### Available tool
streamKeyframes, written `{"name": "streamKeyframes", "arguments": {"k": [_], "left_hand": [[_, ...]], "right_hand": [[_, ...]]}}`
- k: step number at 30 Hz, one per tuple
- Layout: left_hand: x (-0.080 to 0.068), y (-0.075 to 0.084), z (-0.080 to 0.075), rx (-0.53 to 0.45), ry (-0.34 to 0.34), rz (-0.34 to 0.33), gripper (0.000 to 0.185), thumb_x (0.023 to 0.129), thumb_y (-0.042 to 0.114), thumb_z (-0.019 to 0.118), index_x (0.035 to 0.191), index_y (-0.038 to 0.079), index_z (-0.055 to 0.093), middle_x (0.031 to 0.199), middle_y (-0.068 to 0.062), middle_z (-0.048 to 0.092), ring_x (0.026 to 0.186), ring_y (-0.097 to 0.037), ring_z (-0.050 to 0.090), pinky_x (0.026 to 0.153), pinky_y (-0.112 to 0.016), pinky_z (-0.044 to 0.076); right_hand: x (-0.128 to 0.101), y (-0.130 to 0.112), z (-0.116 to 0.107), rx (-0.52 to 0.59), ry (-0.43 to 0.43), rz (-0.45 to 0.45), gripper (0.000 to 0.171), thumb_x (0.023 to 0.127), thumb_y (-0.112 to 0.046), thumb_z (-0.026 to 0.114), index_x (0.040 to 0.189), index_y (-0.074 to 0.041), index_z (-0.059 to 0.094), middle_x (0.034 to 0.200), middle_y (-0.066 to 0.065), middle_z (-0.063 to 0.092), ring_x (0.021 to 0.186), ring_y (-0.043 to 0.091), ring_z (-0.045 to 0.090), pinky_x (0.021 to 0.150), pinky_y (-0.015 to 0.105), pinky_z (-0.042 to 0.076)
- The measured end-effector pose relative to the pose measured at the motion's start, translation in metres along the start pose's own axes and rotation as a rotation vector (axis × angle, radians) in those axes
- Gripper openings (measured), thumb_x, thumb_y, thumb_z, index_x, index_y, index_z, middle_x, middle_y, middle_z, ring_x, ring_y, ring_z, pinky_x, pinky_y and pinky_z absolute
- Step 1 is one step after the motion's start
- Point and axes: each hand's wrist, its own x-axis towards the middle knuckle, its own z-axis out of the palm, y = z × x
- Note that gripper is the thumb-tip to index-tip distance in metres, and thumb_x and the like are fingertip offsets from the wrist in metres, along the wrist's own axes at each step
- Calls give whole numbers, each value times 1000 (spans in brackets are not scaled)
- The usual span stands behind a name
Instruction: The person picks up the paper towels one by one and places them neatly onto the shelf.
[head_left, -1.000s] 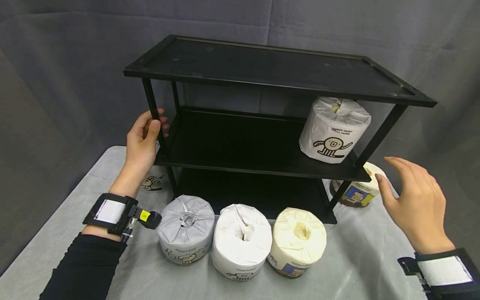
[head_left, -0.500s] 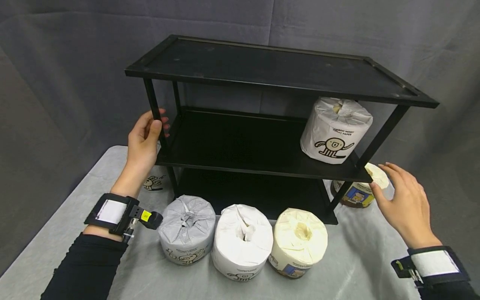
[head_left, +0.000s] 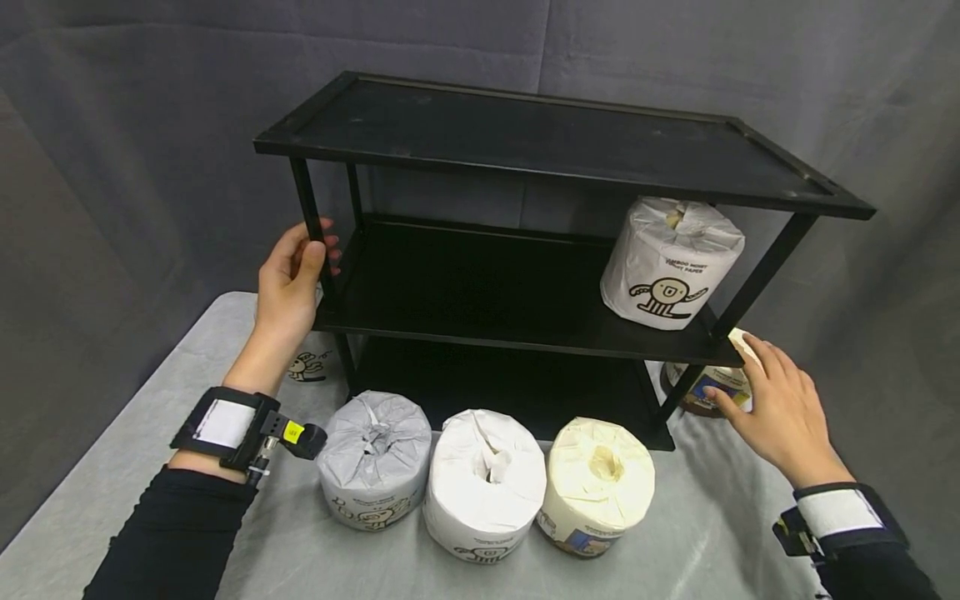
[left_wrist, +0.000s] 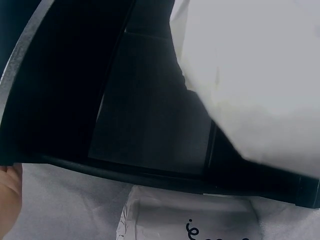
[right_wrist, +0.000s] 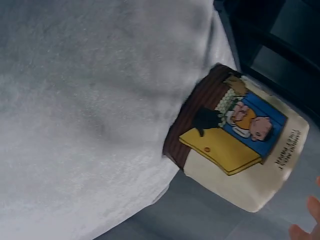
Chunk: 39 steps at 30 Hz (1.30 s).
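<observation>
1. Head view, left of centre: the left hand curls its thumb and fingers round the front left upright post of the black three-tier metal shelf rack, just above the middle tier.
2. Head view, lower right: the right hand lies with fingers spread and fairly straight over the cream paper-wrapped toilet roll with a brown base and a blue and yellow cartoon label; the fingertips touch its top and side, and they do not close round it.
3. That cream roll stands on the grey cloth-covered table just beside the rack's front right leg, outside the rack. The right wrist view shows its label clearly, with only the fingertips at the lower right edge.
4. On the middle tier, at its right end, stands a white wrapped toilet roll printed with a black line-drawn figure.
5. Along the bottom of the head view, in front of the rack, three rolls stand side by side, touching: a grey wrapped roll, a white wrapped roll and a pale yellow wrapped roll.
6. Both wrists wear black bands with white patches, over black sleeves.
7. A dark grey fabric backdrop hangs behind the rack.
</observation>
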Motion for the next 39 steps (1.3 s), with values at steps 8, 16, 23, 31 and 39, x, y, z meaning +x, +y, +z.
{"name": "streamKeyframes", "arguments": {"k": [8, 16, 23, 31, 39], "left_hand": [[0, -2, -1, -8, -2, 12, 68, 90, 50, 60, 128, -7, 57, 103, 2, 65, 94, -15, 60, 80, -23, 50], [0, -2, -1, -23, -1, 13, 64, 88, 51, 61, 126, -1, 60, 103, 1, 65, 94, -15, 60, 80, -23, 50], [0, -3, -1, -17, -9, 10, 58, 89, 51, 61, 125, 5, 62, 105, 0, 65, 95, -16, 60, 81, -23, 50], [0, -1, -2, -8, -17, -9, 62, 93, 43, 58, 130, -7, 55, 107, -5, 64, 98, -16, 59, 82, -23, 50], [0, -1, -1, 7, -19, -18, 56, 95, 41, 56, 130, -3, 57, 111, -15, 61, 98, -16, 59, 83, -23, 50]], "right_hand": [[9, 3, 10, -32, -59, 20, 57, 91, -35, 69, 113, 16, 59, 152, 27, 31, 145, 43, 17, 115, 62, 12], [22, 1, 16, -33, -97, 40, 52, 90, -30, 70, 118, 13, 62, 145, 32, 35, 139, 46, 26, 110, 65, 20], [29, 1, 21, -2, -94, 58, 60, 87, -28, 72, 133, 6, 52, 141, 34, 40, 132, 50, 33, 108, 65, 22], [31, 6, 35, -25, -52, 31, 50, 80, -25, 79, 118, 2, 61, 128, 32, 53, 122, 47, 46, 99, 65, 32], [29, 8, 43, -18, -21, 59, 64, 69, -9, 85, 125, 1, 55, 125, 30, 54, 120, 47, 46, 98, 66, 30]]}}
